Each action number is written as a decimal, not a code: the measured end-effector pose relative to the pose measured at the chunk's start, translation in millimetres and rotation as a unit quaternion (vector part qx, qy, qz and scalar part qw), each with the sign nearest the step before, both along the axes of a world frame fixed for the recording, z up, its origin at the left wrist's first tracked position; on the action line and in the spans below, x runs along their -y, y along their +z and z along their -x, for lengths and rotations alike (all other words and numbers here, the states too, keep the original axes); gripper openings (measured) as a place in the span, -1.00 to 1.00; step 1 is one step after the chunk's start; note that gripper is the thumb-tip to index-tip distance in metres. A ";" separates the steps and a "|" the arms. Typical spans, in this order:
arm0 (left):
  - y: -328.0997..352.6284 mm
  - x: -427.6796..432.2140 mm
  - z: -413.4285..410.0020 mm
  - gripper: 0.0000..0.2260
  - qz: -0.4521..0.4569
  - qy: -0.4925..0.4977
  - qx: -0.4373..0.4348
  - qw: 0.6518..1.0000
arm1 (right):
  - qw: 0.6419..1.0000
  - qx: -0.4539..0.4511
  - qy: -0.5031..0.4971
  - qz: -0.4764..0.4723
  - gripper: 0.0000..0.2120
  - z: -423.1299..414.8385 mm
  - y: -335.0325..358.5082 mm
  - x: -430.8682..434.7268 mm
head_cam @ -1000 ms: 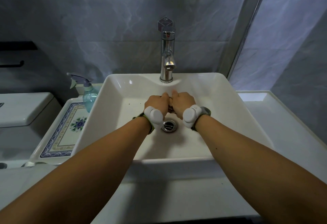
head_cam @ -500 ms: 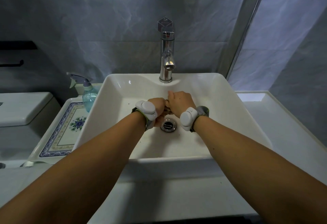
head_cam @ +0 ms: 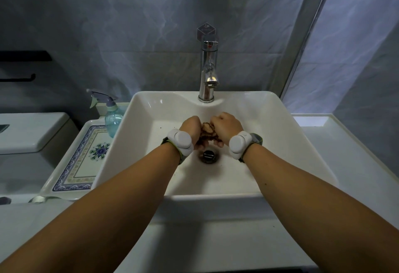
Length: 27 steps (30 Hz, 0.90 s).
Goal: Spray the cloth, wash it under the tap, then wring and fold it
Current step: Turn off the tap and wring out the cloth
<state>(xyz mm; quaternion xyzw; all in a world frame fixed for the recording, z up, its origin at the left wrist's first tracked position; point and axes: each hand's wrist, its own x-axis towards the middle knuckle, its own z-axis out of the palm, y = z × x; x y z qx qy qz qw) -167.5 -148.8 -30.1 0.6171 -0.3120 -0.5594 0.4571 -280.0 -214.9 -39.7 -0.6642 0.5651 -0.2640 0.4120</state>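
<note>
A brown cloth (head_cam: 206, 132) is bunched into a tight twisted wad between both my fists, over the white sink (head_cam: 280, 143) and just above the drain (head_cam: 209, 155). My left hand (head_cam: 191, 129) grips its left end and my right hand (head_cam: 226, 126) grips its right end, knuckles up. Most of the cloth is hidden inside the fists. The chrome tap (head_cam: 208, 74) stands behind the hands; I see no water stream from it. A blue spray bottle (head_cam: 111, 117) stands left of the basin.
A patterned ceramic tray (head_cam: 82, 165) lies left of the sink under the spray bottle. A toilet tank (head_cam: 32, 134) sits further left. White countertop (head_cam: 345, 154) runs to the right and in front. Tiled wall and mirror edge behind.
Both fists have twisted against each other around the cloth and drawn slightly apart, so a strip of brown cloth now shows between them. The hands stay over the drain.
</note>
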 end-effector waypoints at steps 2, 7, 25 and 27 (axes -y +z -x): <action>-3.8 6.4 -3.3 -0.80 0.031 0.023 0.028 0.999 | 0.999 0.037 -0.008 -0.023 -0.83 2.8 0.0 1.0; -10.2 13.3 -3.6 -0.75 0.110 0.052 0.044 0.992 | 0.992 0.095 -0.026 -0.079 -0.76 5.0 1.8 6.1; -22.1 15.6 3.2 -0.50 0.160 0.000 0.284 0.945 | 0.959 0.167 0.011 -0.231 -0.75 12.2 -1.5 5.3; -20.7 19.4 3.1 -0.46 0.148 0.017 0.299 0.943 | 0.965 0.146 0.001 -0.217 -0.70 9.5 1.8 3.5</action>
